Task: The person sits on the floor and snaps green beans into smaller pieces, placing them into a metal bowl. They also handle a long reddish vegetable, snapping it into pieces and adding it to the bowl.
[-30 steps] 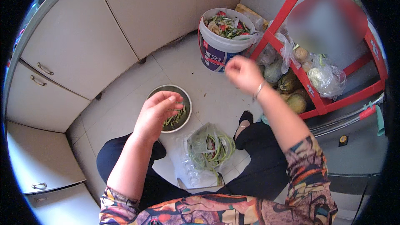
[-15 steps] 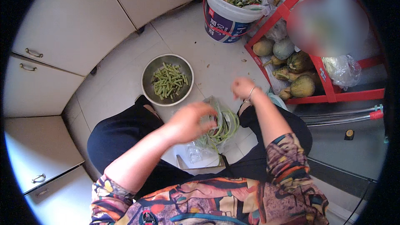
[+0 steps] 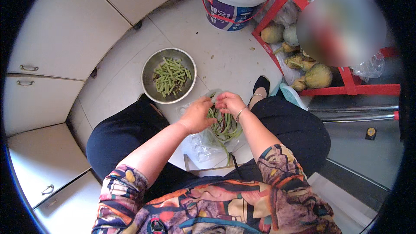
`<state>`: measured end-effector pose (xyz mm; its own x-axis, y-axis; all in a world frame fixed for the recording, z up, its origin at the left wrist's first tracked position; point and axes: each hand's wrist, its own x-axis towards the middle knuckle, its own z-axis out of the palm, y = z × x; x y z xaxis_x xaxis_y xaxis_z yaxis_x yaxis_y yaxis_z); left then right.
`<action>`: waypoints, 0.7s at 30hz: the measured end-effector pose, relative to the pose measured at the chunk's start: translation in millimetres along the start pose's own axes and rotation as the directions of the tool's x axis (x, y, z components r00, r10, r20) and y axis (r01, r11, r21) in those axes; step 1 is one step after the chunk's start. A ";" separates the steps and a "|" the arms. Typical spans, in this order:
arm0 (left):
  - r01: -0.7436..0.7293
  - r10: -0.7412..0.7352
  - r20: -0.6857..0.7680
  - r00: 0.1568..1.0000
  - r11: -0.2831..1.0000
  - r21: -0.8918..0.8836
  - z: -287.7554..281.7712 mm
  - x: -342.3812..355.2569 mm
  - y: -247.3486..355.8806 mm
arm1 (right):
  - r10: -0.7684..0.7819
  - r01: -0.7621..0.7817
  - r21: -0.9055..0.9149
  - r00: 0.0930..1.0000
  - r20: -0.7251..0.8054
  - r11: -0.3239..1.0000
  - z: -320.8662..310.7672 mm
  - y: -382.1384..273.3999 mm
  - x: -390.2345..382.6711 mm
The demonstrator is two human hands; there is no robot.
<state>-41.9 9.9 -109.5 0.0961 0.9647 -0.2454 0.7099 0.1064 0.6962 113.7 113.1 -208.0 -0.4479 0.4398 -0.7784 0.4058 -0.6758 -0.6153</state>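
Note:
Between my legs a clear plastic bag (image 3: 200,144) holds long green beans (image 3: 227,135), a few of them reddish. My left hand (image 3: 198,115) is over the bag's left side with its fingers curled. Close to its fingertips is my right hand (image 3: 230,103), a bracelet at the wrist, its fingers drawn together in a pinch. What either hand grips is too small or hidden to make out. Ahead and to the left, a steel bowl (image 3: 148,87) on the floor contains short cut pieces of green bean (image 3: 172,76).
A white bucket (image 3: 232,2) of vegetable scraps stands at the far side. To the right, a red rack (image 3: 377,89) has several pumpkins (image 3: 318,76) on its lower level. Pale cabinets (image 3: 47,99) line the left, on a tiled floor (image 3: 216,56).
My right hand has come left and down to meet my left hand over the bag. The left hand has shifted slightly, and its fingers have drawn in. The head view has shifted a little.

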 end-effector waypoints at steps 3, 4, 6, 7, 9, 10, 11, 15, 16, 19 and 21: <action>0.091 -0.097 -0.045 0.994 0.988 -0.125 -10.3 1.5 -10.8 | 0.043 -0.072 -0.416 0.996 -0.079 0.907 2.1 26.5 17.7; 0.128 -0.134 -0.010 0.991 0.968 -0.216 -18.1 3.0 -8.7 | -0.038 -0.020 -0.588 0.996 -0.086 0.809 3.6 39.7 23.5; 0.183 -0.183 0.029 0.983 0.936 -0.300 -29.0 3.5 -6.2 | -0.244 0.024 -0.801 0.958 -0.153 0.598 15.2 60.5 33.6; 0.212 -0.208 0.049 0.977 0.916 -0.340 -32.9 4.1 -6.5 | -0.272 0.000 -0.823 0.944 -0.187 0.568 19.1 65.7 38.3; 0.251 -0.236 0.090 0.967 0.858 -0.448 -36.1 2.4 -10.4 | -0.331 -0.048 -0.861 0.911 -0.245 0.507 27.5 72.2 45.4; 0.262 -0.240 0.110 0.965 0.816 -0.516 -37.0 0.5 -13.6 | -0.245 -0.110 -0.839 0.929 -0.278 0.533 30.9 72.2 49.1; 0.271 -0.242 0.129 0.962 0.768 -0.581 -37.6 -1.3 -16.6 | -0.248 -0.117 -0.850 0.928 -0.278 0.514 33.1 73.4 50.5; 0.338 -0.262 0.220 0.940 0.617 -0.711 -40.3 -7.9 -23.1 | -0.158 -0.211 -0.845 0.932 -0.325 0.491 36.9 58.0 42.3; 0.363 -0.264 0.252 0.931 0.593 -0.719 -42.1 -9.2 -22.9 | -0.108 -0.251 -0.833 0.932 -0.345 0.493 37.7 51.1 39.0; 0.374 -0.262 0.269 0.927 0.573 -0.729 -44.9 -10.4 -22.1 | -0.128 -0.254 -0.847 0.928 -0.349 0.466 36.0 61.2 49.4; 0.363 -0.261 0.255 0.931 0.598 -0.714 -45.3 -11.1 -22.9 | -0.146 -0.203 -0.855 0.941 -0.305 0.478 36.0 65.5 53.7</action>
<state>-90.8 7.7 -92.1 0.0825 0.8089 -0.5822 -0.0387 0.5863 0.8092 87.5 71.1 -285.7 -0.2379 0.6930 -0.6805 0.9657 0.0937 -0.2421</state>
